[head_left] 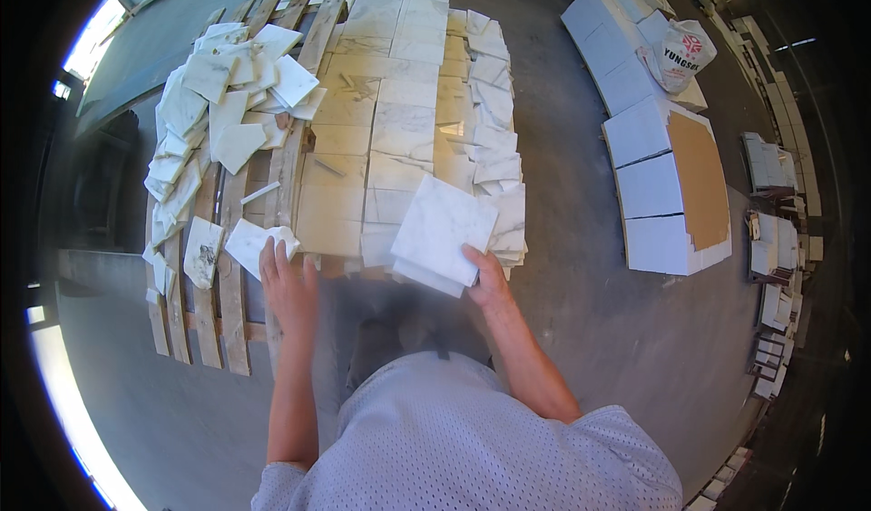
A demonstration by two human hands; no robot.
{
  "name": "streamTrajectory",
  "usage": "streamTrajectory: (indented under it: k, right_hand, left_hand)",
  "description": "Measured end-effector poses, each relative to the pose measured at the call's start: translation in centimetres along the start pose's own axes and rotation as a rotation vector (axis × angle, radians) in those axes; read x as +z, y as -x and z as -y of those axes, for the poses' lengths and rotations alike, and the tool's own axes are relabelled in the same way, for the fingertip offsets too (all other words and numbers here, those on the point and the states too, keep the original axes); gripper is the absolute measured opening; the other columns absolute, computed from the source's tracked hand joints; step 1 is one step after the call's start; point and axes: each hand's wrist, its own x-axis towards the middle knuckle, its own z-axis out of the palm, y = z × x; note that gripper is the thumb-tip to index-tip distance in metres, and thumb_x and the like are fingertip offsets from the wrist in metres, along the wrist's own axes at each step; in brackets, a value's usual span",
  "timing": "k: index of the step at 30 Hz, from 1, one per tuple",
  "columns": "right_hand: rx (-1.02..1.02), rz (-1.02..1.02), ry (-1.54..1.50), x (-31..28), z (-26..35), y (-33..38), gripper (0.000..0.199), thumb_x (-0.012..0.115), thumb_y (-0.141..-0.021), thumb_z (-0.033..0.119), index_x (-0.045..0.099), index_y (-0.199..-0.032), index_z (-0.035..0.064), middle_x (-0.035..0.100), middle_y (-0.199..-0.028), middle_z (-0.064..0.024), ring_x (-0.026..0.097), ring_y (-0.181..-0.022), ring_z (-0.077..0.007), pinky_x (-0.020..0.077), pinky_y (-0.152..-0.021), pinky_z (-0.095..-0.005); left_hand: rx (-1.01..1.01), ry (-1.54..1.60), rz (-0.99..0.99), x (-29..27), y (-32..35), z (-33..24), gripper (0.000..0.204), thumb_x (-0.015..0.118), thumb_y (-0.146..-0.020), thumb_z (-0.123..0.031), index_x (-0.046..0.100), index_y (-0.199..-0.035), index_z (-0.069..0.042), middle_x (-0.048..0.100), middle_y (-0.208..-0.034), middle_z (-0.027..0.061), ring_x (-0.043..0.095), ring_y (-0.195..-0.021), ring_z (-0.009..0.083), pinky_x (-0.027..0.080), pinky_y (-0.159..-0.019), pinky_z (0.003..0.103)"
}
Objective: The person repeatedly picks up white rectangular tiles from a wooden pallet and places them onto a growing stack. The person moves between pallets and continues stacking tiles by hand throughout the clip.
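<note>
My right hand (488, 282) grips the right corner of a square white marble tile (445, 225) with grey veins. A second tile (426, 277) shows under its lower edge, apparently held along with it. Both are at the near end of rows of stacked marble tiles (399, 134). To the left, my left hand (290, 289) has its fingers stretched out over the near end of a broken marble piece (247, 246) on a wooden pallet (233, 307). Whether the fingertips touch that piece I cannot tell.
Broken marble pieces (213, 80) are heaped on the pallet at the far left. Jagged offcuts (494, 103) line the stack's right side. Across the grey floor (581, 329), white boxes (649, 184) stand in a row at the right, with a white plastic bag (680, 53) on top.
</note>
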Motion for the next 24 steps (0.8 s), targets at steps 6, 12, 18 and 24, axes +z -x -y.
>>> streamTrajectory:
  k: [6,12,18,24]
  right_hand:
    - [-0.164,0.024,0.076,-2.8,3.4,4.6,0.055,0.068,-0.081,0.008,0.048,-0.130,-0.0065,0.060,-0.123,-0.0146,0.059,-0.110,-0.0254,0.0471,-0.097,-0.0365]
    - [-0.379,0.028,0.409,-9.4,8.7,9.3,0.058,0.072,-0.080,0.015,0.050,-0.130,-0.0049,0.061,-0.117,-0.0125,0.058,-0.106,-0.0197,0.0453,-0.094,-0.0317]
    - [-0.442,0.094,0.527,-18.3,17.9,13.1,0.049,0.074,-0.082,0.018,0.057,-0.123,-0.0039,0.065,-0.115,-0.0114,0.060,-0.105,-0.0170,0.0473,-0.091,-0.0314]
    - [-0.518,-0.163,0.731,-25.7,22.4,15.2,0.042,0.074,-0.081,0.015,0.062,-0.117,-0.0033,0.069,-0.106,-0.0107,0.064,-0.097,-0.0168,0.0501,-0.085,-0.0313]
  left_hand:
    - [-0.727,1.290,0.993,5.0,6.3,-9.2,0.066,0.048,-0.097,-0.053,0.042,-0.139,-0.003,0.060,-0.125,0.0140,0.056,-0.117,0.0299,0.045,-0.098,0.040]
    - [-0.026,1.247,0.788,10.7,10.8,-23.8,0.056,0.043,-0.100,-0.043,0.037,-0.142,-0.006,0.052,-0.137,0.0120,0.047,-0.128,0.0298,0.030,-0.111,0.043]
    - [-0.402,1.839,0.876,12.5,13.6,-36.4,0.069,0.045,-0.095,-0.057,0.038,-0.144,-0.010,0.045,-0.146,0.0093,0.042,-0.134,0.0283,0.028,-0.114,0.047]
    - [-0.763,2.096,1.193,16.3,18.9,-45.4,0.068,0.042,-0.096,-0.059,0.039,-0.144,-0.011,0.048,-0.144,0.0080,0.044,-0.133,0.0279,0.032,-0.112,0.045]
